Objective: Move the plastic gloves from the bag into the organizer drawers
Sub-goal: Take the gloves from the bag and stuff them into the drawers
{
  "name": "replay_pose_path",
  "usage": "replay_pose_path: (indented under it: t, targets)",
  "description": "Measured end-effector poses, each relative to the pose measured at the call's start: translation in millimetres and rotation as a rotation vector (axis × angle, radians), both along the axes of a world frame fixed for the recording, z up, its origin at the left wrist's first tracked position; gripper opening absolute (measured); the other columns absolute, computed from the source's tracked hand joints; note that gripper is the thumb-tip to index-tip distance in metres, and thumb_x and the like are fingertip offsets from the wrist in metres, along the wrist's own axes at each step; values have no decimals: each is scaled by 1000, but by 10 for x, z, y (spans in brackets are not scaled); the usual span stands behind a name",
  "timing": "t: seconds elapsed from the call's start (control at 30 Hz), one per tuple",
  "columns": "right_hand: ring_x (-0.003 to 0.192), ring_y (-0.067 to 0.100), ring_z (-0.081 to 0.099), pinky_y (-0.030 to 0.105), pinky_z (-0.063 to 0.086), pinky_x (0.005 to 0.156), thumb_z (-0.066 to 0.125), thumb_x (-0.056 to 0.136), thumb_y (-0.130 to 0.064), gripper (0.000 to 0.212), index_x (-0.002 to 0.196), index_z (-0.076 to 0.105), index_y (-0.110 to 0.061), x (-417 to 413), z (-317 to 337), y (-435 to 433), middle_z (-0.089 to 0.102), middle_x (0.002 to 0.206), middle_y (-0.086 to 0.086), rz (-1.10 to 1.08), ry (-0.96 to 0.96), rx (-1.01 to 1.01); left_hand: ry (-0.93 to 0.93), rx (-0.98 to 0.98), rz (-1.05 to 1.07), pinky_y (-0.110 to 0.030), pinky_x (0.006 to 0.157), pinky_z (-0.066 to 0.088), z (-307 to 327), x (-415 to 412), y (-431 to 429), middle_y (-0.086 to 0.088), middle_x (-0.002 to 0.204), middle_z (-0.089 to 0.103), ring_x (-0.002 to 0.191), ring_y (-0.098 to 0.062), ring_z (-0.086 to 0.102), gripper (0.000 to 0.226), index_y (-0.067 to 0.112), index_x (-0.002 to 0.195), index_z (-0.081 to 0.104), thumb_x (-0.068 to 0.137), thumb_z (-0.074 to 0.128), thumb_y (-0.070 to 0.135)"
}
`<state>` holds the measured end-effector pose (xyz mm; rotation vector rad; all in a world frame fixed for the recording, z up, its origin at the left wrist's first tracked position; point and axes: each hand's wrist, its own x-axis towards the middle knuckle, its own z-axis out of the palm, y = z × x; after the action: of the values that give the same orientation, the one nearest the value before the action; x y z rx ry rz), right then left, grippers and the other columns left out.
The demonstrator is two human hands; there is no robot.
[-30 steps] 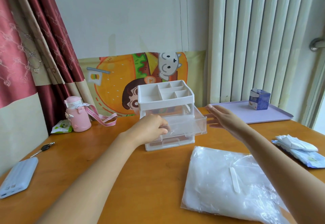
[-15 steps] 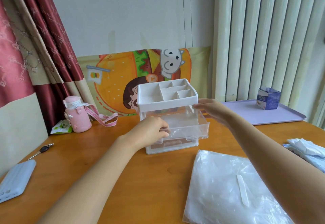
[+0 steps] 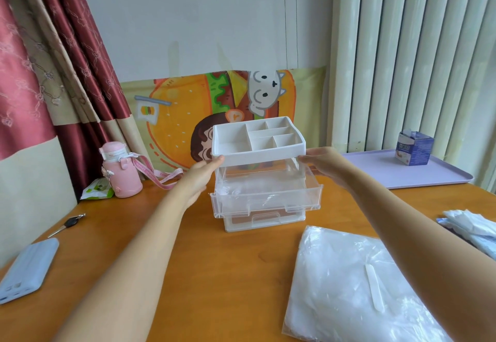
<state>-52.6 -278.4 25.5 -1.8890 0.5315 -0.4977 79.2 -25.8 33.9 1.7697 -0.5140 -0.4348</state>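
The white organizer (image 3: 257, 151) stands mid-table, its divided top tray holding nothing. Its clear upper drawer (image 3: 265, 199) is pulled out, with crinkled clear plastic lying inside. The lower drawer (image 3: 264, 219) is pushed in. My left hand (image 3: 200, 178) holds the organizer's left side, thumb on the front corner of the top tray. My right hand (image 3: 326, 164) holds the right side the same way, its fingers hidden behind the organizer. The clear bag of plastic gloves (image 3: 343, 288), with a white slider strip, lies flat at the front right, under my right forearm.
A pink bottle (image 3: 120, 172) with a strap and a green packet (image 3: 96, 191) stand at the left. Keys (image 3: 68, 223) and a pale blue power bank (image 3: 26, 269) lie nearer. At the right are a lilac tray (image 3: 375, 170) with a blue box (image 3: 414, 151), and wipes packs (image 3: 472, 226).
My left hand left the upper drawer's front and moved to the organizer's left side. My right hand came in from the air and took hold of the right side.
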Motion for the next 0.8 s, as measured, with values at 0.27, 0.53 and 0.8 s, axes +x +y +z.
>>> replay_pose_path:
  t: [0.27,0.53,0.8]
  targets:
    - [75,8,65,26,54,79,64,90,-20,29,116,68,-8,-114,8,160,69,87,-2,-8,7,-90,-113,-23,0,-35,96,43,-82,-95,157,1,135,51,128,-17,45,46,11,139,46,100,46,36]
    - [87,16,70,33,56,86,67,88,-31,26,106,73,-14,-464,39,603,74,94,0,103,8,-151,-203,59,37,-24,82,50,-46,-331,760,-4,143,46,125,-15,50,43,8,130,56,98,48,36]
    - [82,13,72,33,56,87,70,84,-37,28,100,76,-15,-873,96,993,75,90,0,190,31,-200,-160,40,29,-10,59,48,-29,-704,1183,15,99,60,86,7,54,38,10,134,51,100,44,25]
